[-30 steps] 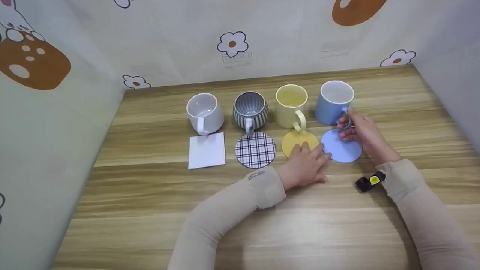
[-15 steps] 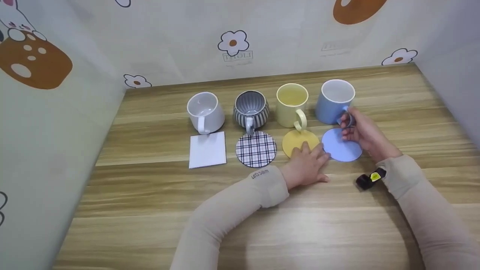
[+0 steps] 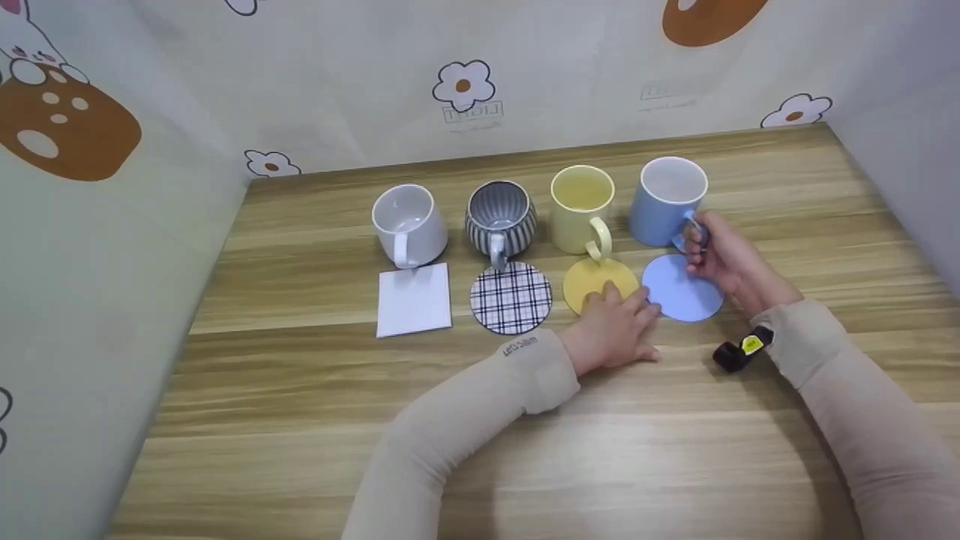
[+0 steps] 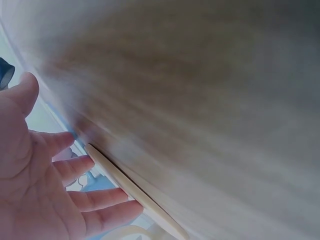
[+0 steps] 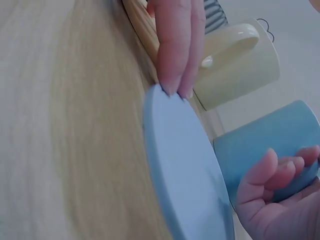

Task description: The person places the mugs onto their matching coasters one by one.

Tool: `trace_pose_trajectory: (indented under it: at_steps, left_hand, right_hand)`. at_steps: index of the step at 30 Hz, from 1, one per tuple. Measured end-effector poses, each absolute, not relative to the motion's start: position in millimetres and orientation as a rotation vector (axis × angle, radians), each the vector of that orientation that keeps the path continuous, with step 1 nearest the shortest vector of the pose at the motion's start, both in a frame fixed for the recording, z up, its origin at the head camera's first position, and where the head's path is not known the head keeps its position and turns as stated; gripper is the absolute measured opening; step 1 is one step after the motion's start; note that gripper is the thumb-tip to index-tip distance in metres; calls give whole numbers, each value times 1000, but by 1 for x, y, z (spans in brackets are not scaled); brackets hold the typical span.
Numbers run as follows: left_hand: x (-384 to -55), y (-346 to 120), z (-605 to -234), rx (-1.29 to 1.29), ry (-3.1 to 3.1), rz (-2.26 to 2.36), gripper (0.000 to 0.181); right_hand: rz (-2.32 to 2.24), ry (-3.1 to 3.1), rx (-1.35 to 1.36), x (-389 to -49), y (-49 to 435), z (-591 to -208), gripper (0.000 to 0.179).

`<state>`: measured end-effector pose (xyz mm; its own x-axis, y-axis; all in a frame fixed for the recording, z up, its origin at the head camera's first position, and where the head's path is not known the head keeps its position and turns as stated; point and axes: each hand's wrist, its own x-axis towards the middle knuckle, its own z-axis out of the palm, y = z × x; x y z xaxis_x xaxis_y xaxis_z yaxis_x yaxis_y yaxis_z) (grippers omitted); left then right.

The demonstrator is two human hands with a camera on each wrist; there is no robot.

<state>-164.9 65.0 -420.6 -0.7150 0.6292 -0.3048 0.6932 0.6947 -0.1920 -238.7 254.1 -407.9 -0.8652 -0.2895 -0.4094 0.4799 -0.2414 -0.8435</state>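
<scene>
My right hand (image 3: pixel 727 259) grips the handle of a blue mug (image 3: pixel 664 210), which stands upright at the right end of a row of mugs. A round blue coaster (image 3: pixel 686 292) lies in front of that mug, below the right hand. My left hand (image 3: pixel 611 326) lies with its fingers spread and nearly straight, fingertips on the yellow coaster (image 3: pixel 581 281) and at the left edge of the blue one. In the right wrist view, two left fingertips (image 5: pixel 175 90) touch the rim of the blue coaster. Behind the yellow coaster stands a yellow mug (image 3: pixel 577 217), its handle reaching over the coaster's back edge.
Farther left stand a striped grey mug (image 3: pixel 517 232) behind a plaid round coaster (image 3: pixel 510 304), and a white mug (image 3: pixel 427 232) behind a square white coaster (image 3: pixel 412 304). All are on a wooden table (image 3: pixel 300 405). A patterned wall (image 3: pixel 360 82) rises along its back edge.
The right hand's fingers have curled in more closely at the blue mug's handle. The left hand, the coasters and the other mugs stay where they were.
</scene>
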Motion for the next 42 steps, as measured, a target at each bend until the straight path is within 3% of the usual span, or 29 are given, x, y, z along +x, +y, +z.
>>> trace_pose_trajectory:
  at_steps: [42]
  left_hand:
    - [-165,66,-420,1028,2669,-373,73]
  right_hand:
    - [-2228,1614,236,-226,258,-395,40]
